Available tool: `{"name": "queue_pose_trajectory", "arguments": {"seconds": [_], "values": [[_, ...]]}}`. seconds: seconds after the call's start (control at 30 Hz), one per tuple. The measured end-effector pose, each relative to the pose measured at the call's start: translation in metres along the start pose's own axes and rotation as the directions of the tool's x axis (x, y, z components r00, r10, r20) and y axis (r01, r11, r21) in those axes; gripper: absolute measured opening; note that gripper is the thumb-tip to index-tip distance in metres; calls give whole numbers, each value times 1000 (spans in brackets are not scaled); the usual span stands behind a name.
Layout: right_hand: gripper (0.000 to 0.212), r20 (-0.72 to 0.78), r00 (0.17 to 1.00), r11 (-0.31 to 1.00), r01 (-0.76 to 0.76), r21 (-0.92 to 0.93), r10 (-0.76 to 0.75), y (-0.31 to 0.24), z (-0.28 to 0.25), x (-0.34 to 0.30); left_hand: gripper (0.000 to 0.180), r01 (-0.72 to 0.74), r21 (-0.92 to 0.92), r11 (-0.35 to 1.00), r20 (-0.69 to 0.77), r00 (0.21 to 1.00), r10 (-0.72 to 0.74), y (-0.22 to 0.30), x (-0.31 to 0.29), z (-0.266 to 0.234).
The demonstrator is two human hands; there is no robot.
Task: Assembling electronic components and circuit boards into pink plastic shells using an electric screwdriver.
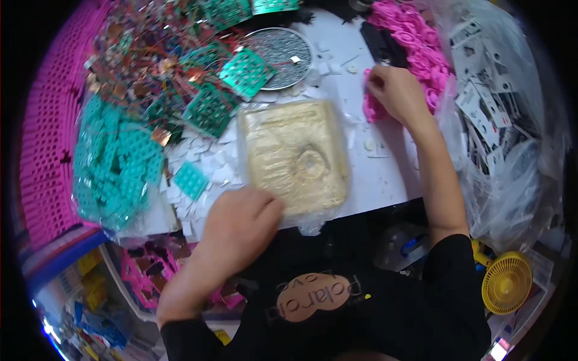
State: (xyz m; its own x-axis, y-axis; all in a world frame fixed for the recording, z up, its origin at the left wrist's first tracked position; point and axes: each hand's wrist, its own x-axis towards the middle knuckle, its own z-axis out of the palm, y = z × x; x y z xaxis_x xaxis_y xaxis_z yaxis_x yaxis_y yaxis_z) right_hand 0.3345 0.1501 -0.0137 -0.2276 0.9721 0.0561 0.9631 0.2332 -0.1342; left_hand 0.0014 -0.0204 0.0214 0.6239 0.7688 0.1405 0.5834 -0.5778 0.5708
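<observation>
Beside the left edge of the counter [391, 186], a pink perforated basket [51, 132]. Toward the near-left corner, a clear bag of turquoise grid plates [117, 165]; toward the far-left corner, a heap of wired green circuit boards [208, 111]. Right of the bag, one loose turquoise grid plate [191, 180] on scattered small white squares [224, 171]. At the near edge, left hand [244, 216] with fingers curled, overlapping the near-left corner of a plastic-wrapped beige pad [289, 135]; impossible to tell whether pinching it. Pad flat near mid-counter, ring-shaped mark on its face; beyond it, a round dish [312, 66] of small grey pieces. Toward the far-right corner, right hand [394, 93] with fingers bent inward, at a pile of pink plastic parts [415, 39]; impossible to tell whether pinching one. Along the right edge, a clear bag of flat grey-white parts [487, 114].
</observation>
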Motion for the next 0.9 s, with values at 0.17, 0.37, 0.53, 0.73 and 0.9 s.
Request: {"name": "queue_pose_trajectory", "arguments": {"seconds": [0.17, 0.37, 0.53, 0.73, 0.9], "values": [[9, -65, 960, 881, 277, 384, -274, -35, -26, -29, 41, 96, -293, 951, -181, 971, -154, -13, 40, 28], [17, -25, 789, 701, 559, 443, -614, -80, -21, -64, 53, -101, -140, 985, -232, 970, 67, -35, 46, 34], [21, -17, 761, 720, 620, 311, -649, -98, -1, -63, 51, -73, 18, 997, -192, 979, 75, -22, 27, 51], [18, 85, 848, 837, 491, 242, -523, -112, -4, -75, 56, 18, 235, 972, -12, 1000, -16, -1, 17, 50], [27, -76, 841, 780, 526, 339, -535, -109, -12, -94, 67, 105, 229, 968, 17, 994, -112, 6, 4, 56]]}}
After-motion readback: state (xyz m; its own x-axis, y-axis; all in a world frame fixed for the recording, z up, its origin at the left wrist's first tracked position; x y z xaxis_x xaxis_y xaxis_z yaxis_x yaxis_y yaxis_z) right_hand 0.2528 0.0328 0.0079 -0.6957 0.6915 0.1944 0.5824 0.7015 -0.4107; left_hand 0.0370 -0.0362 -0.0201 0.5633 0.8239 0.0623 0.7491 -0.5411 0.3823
